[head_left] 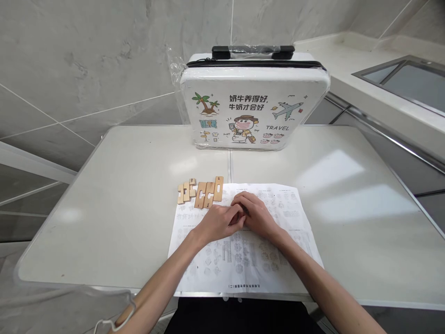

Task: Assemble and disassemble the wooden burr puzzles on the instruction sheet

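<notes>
My left hand (pixel 220 221) and my right hand (pixel 255 212) meet over a printed paper sheet (pixel 215 276), fingers curled in against each other. Whatever lies between them is hidden; only a dark gap shows there. Just beyond my left hand, flat wooden puzzle pieces with cut-out notches lie partly on the sheet's upper left corner. One larger piece (pixel 219 182) has an oval slot and the number 2. Two notched pieces (pixel 205 199) lie against it, and smaller pale pieces (pixel 187 191), one marked 3, sit to their left.
A white travel case (pixel 255 88) with cartoon prints and a black handle, wrapped in clear plastic, stands at the back of the white folding table (pixel 104 199). A counter with a sink (pixel 413 81) is at the right. A grey tiled wall rises behind, and a white cable (pixel 130 308) hangs near my left forearm.
</notes>
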Demonstrator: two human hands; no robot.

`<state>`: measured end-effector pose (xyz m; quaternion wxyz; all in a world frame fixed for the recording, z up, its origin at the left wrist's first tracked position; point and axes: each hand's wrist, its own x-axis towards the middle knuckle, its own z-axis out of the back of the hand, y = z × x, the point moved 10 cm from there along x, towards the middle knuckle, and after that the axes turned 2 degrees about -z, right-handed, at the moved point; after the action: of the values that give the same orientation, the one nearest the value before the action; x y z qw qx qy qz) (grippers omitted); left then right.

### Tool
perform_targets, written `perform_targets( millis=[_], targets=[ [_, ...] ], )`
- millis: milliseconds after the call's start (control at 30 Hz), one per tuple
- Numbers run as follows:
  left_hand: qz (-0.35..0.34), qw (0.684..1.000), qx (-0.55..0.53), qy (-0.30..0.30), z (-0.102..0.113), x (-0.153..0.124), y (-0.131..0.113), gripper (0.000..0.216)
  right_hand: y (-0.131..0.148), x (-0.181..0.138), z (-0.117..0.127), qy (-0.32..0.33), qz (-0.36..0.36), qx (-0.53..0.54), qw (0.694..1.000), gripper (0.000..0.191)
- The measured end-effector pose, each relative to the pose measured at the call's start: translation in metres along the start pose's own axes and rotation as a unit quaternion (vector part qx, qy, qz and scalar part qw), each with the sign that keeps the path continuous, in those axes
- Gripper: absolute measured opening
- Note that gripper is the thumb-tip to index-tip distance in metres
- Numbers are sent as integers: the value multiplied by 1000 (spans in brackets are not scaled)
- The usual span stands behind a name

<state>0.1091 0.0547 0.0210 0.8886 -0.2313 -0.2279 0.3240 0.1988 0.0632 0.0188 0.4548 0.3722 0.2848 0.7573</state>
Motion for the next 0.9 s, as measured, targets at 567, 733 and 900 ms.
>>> perform_targets(
  millis=[567, 733, 900],
  targets=[
    [-8, 1000, -5, -5, 0, 0, -1, 13, 1, 0, 1, -2, -3, 3, 1000, 37],
    [-2, 1000, -8, -4, 0, -1, 0, 14, 0, 0, 1, 2, -5, 2, 1000, 37],
    [-8, 1000, -27, -13, 8, -1, -3, 11, -1, 1, 1, -1, -7, 8, 1000, 30]
  ],
)
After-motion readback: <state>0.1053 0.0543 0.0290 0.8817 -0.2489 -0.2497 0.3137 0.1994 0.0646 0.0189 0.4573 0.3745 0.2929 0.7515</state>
